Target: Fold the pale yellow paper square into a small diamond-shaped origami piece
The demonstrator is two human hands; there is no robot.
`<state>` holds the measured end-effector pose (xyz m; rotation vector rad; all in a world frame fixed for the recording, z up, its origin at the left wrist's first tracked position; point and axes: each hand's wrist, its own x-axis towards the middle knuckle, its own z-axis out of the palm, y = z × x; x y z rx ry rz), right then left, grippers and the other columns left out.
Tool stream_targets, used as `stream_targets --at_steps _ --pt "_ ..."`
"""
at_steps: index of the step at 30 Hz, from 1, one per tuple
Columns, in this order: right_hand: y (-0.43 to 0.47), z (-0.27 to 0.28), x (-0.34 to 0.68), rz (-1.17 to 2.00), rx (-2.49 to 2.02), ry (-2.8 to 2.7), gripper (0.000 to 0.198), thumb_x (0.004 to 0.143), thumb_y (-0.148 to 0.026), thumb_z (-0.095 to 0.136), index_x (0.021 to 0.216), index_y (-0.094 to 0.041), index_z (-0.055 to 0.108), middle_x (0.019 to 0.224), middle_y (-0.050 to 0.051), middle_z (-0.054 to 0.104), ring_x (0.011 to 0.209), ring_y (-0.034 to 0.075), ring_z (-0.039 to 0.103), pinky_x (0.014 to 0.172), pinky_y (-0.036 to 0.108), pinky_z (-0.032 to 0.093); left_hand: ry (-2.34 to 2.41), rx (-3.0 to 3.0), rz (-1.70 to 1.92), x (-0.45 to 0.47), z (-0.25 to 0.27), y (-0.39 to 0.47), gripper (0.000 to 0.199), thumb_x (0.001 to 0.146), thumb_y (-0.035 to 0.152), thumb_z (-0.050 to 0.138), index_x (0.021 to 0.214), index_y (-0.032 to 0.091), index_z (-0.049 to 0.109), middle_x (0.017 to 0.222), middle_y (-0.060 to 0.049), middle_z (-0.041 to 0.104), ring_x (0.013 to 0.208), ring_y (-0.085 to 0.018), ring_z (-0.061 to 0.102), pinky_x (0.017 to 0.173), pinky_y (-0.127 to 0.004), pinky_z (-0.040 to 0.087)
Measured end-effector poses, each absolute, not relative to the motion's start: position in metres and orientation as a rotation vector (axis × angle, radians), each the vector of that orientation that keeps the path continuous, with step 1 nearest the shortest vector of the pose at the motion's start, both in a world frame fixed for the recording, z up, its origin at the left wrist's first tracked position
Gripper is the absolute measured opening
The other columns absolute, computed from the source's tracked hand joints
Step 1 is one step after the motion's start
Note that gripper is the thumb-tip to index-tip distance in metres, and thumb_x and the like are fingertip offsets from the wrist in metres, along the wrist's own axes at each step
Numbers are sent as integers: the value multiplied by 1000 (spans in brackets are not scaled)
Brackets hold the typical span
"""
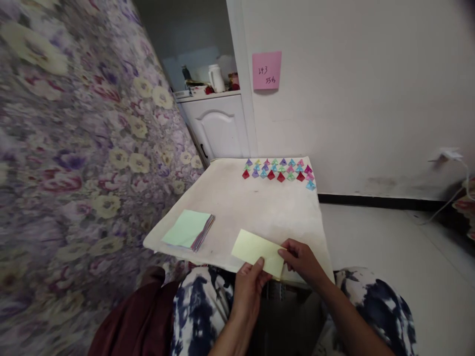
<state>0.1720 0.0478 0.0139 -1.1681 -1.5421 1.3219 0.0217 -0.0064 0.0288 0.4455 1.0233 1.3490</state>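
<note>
A pale yellow paper (256, 248) is held in both hands at the near edge of the cloth-covered table (222, 195), toward the near right corner; whether it rests on the cloth or is lifted slightly, I cannot tell. The left hand (249, 286) pinches its lower edge, thumb flat on top and the other fingers mostly hidden underneath; the right hand (302, 258) nips its right end between thumb and forefinger, the remaining fingers curled in.

The paper's long, narrow outline suggests a square doubled over; the step in hand looks to be an early fold, with edges being matched or a crease set. The next move calls for keeping the corners aligned while a thumb or fingertip runs firmly along the crease.

A stack of coloured paper squares (187, 228), pale green uppermost, lies by the near left corner; small folded paper pieces (281, 176) stand in rows along the far edge, gathered toward the far right corner, with a light blue one (310, 185) nearest the right edge.
</note>
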Motion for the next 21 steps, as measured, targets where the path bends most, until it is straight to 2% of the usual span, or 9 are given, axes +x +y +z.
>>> stream_targets --at_steps 4,8,13,16,19,21 --pt "50 25 164 1341 -1096 -1520 22 76 -38 58 77 -16 57 56 -5 48 49 8 43 46 19 34 1102 442 1390 16 40 3 20 64 26 75 67 10 64 64 -5 69 57 -13 63 56 -23 51" --pt "59 37 155 1457 -1029 -1485 24 74 -39 58 73 -16 55 50 -7 44 42 7 37 41 18 30 1094 457 1393 9 49 7 20 66 25 73 74 8 65 70 -6 71 59 -13 64 54 -21 52" --pt "81 56 144 1434 -1012 -1512 23 73 -39 58 70 -16 53 49 -7 45 40 6 38 39 18 30 1016 490 1374 3 68 23 28 67 23 73 90 10 66 85 -8 72 65 -16 66 54 -24 55" --pt "98 70 139 1402 -1004 -1549 22 74 -37 58 69 -17 52 47 -8 43 40 7 39 39 18 30 1030 517 1375 0 78 42 25 64 22 74 84 8 68 79 -8 72 62 -16 66 51 -23 54" --pt "115 81 141 1338 -980 -1511 19 78 -36 53 79 -17 54 51 -7 48 40 7 43 40 18 34 1006 534 1378 -3 85 65 25 65 24 74 82 7 69 76 -8 72 61 -15 65 51 -22 53" --pt "123 84 148 1249 -962 -1456 22 80 -34 50 95 -18 54 70 -2 58 45 8 50 44 21 42 976 544 1380 -5 87 82 26 65 24 73 84 6 69 78 -8 72 61 -15 65 51 -21 53"
